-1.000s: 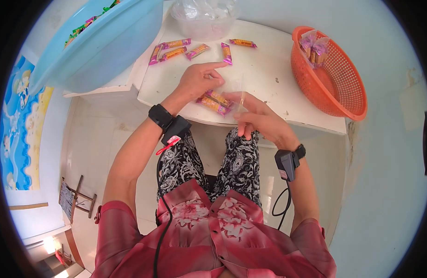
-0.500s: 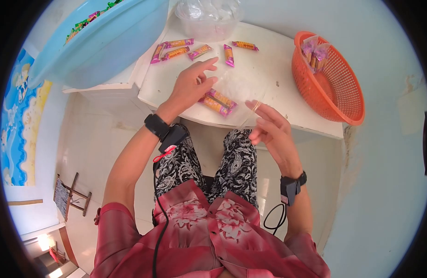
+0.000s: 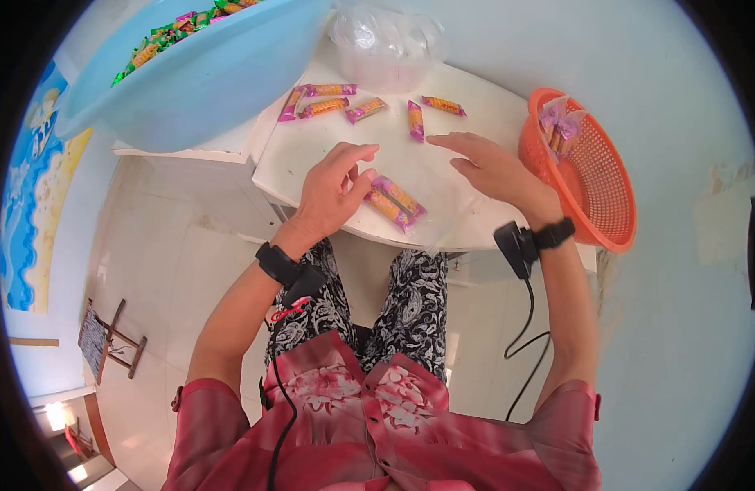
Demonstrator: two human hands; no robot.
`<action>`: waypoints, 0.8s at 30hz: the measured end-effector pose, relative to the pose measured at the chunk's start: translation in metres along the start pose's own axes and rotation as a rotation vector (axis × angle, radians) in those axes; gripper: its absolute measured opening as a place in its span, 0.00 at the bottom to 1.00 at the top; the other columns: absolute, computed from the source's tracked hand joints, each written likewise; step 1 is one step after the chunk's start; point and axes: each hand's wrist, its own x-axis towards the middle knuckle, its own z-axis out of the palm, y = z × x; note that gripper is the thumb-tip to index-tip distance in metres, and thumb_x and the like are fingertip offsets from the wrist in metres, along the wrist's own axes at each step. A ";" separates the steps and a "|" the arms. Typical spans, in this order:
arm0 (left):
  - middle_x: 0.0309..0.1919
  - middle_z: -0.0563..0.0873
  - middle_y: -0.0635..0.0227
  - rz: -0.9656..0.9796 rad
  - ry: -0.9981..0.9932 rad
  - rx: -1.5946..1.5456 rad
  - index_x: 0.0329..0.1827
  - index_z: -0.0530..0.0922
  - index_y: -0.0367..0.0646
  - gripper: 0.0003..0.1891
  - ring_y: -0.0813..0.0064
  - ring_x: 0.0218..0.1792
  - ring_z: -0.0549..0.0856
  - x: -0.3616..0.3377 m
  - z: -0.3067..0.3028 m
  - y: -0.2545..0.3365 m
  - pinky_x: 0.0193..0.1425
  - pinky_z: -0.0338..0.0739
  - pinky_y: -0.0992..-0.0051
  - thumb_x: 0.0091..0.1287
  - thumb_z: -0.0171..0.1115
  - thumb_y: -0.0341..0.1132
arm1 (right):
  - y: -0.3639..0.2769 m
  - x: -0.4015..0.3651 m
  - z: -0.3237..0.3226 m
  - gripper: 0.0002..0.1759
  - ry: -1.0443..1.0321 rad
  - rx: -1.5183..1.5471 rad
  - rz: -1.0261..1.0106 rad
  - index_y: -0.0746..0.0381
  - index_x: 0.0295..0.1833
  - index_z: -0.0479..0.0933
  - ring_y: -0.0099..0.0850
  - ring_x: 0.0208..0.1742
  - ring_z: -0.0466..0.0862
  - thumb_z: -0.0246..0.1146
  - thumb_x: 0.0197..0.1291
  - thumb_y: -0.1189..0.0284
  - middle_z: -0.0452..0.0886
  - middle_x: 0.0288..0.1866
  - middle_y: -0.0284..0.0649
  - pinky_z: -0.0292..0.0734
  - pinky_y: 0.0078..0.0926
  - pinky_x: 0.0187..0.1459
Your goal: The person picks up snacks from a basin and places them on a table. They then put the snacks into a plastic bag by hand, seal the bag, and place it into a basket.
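Observation:
Two purple-and-orange wrapped snack sticks lie side by side in a clear plastic bag near the table's front edge. My left hand is beside their upper left end, thumb tip right at the wrappers, index finger stretched out apart from it. My right hand reaches over the table, holding nothing, with its fingers extended to the left. Its fingertips come close to a loose upright-lying snack stick. Another stick lies just behind that one, and several more are grouped toward the back left.
An orange mesh basket with filled clear packs stands at the right. A large blue basin of green-wrapped sweets occupies the left. At the back is a clear tub topped with plastic bags.
My right hand has left the plastic bag's near right side and moved forward toward the loose sticks. My left hand stays by the bagged sticks. The view has shifted slightly.

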 end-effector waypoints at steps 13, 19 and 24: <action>0.49 0.88 0.68 0.035 -0.004 0.003 0.68 0.83 0.43 0.20 0.79 0.34 0.81 0.000 0.002 -0.001 0.39 0.78 0.78 0.73 0.69 0.26 | 0.013 0.053 0.025 0.14 0.043 -0.258 0.098 0.58 0.61 0.84 0.44 0.56 0.88 0.65 0.76 0.65 0.90 0.56 0.42 0.81 0.43 0.59; 0.48 0.88 0.64 0.069 0.038 0.105 0.61 0.85 0.43 0.17 0.69 0.34 0.85 0.001 0.003 0.001 0.41 0.82 0.69 0.71 0.71 0.32 | 0.002 -0.014 0.017 0.08 0.376 -0.141 0.080 0.57 0.52 0.84 0.46 0.49 0.90 0.66 0.73 0.67 0.90 0.46 0.44 0.82 0.45 0.48; 0.45 0.86 0.63 0.308 0.044 0.259 0.52 0.86 0.41 0.15 0.62 0.40 0.85 -0.005 0.020 0.035 0.46 0.80 0.65 0.66 0.77 0.36 | -0.018 -0.096 0.034 0.11 0.659 0.193 0.185 0.60 0.54 0.84 0.31 0.39 0.87 0.73 0.70 0.70 0.90 0.42 0.37 0.79 0.32 0.42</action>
